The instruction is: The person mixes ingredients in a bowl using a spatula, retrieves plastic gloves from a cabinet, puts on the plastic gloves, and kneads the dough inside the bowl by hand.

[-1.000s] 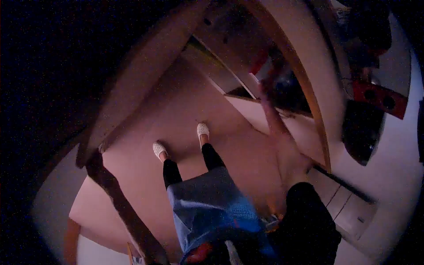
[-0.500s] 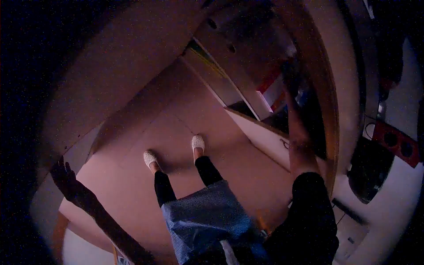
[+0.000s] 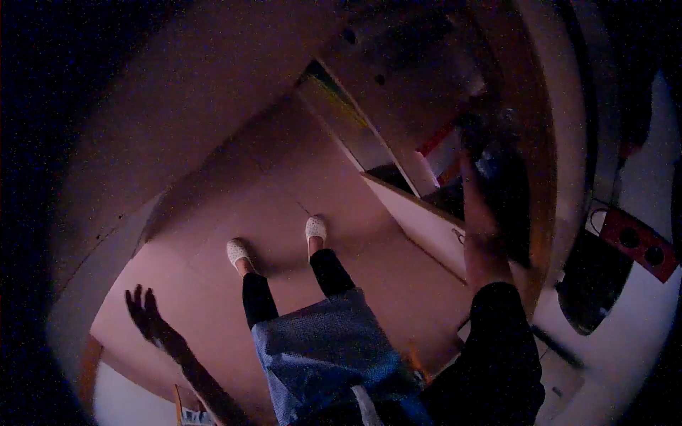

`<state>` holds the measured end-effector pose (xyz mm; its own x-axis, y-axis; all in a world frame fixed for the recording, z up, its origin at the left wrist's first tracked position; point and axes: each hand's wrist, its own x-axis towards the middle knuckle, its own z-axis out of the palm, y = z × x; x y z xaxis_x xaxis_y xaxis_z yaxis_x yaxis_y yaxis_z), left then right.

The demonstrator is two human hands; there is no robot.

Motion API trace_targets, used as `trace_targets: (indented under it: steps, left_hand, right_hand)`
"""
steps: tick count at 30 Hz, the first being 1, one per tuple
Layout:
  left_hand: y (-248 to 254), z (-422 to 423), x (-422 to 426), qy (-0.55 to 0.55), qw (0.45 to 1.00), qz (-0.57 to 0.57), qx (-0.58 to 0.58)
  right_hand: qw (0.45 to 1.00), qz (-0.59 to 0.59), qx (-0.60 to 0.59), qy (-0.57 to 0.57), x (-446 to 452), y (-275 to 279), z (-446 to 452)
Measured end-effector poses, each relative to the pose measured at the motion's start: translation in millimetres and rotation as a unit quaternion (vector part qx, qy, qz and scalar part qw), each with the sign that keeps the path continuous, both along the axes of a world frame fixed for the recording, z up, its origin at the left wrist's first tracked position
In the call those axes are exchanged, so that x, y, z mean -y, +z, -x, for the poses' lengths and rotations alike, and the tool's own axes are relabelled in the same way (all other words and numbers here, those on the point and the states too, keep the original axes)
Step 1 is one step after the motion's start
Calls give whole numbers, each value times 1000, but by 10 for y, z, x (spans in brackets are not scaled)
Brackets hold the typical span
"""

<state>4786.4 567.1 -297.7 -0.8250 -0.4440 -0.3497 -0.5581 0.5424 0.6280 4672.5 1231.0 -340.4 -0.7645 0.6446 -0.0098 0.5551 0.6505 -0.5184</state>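
My left hand (image 3: 147, 317) hangs in the air over the pink floor at the left. Its fingers are spread and nothing is in them. My right arm reaches into a dark open cabinet (image 3: 419, 204), and my right hand (image 3: 470, 135) is deep in shadow there. Close beside that hand is a red and white box (image 3: 442, 155); whether they touch I cannot tell. A shiny, bluish clear item (image 3: 490, 162) lies just to the hand's right. The fingers of my right hand are too dark to make out.
A low cabinet front with a small handle (image 3: 460, 236) stands below my right arm. The counter (image 3: 629, 312) at the right carries a red panel with round dark holes (image 3: 639, 245) and a black object (image 3: 593, 284). My feet in white shoes (image 3: 316, 227) stand on the floor (image 3: 206, 298).
My left hand has moved right and down, away from the pale surface at the left edge. My right hand stays inside the cabinet, with the view shifted slightly.
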Motion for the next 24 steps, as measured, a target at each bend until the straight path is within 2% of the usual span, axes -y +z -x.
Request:
trace_targets:
  steps: [4,12,24]
  left_hand:
    - [-76,-235,-341,-7,997,-71,25]
    - [-100,-615,-914,-17,974,-215,70]
    - [-173,-765,-1187,-34,949,-298,98]
  right_hand:
    - [1000,3,1,5,148,86,-74]
    - [998,-23,23,-59,-282,-117,321]
    - [995,-25,28,-89,-444,-129,464]
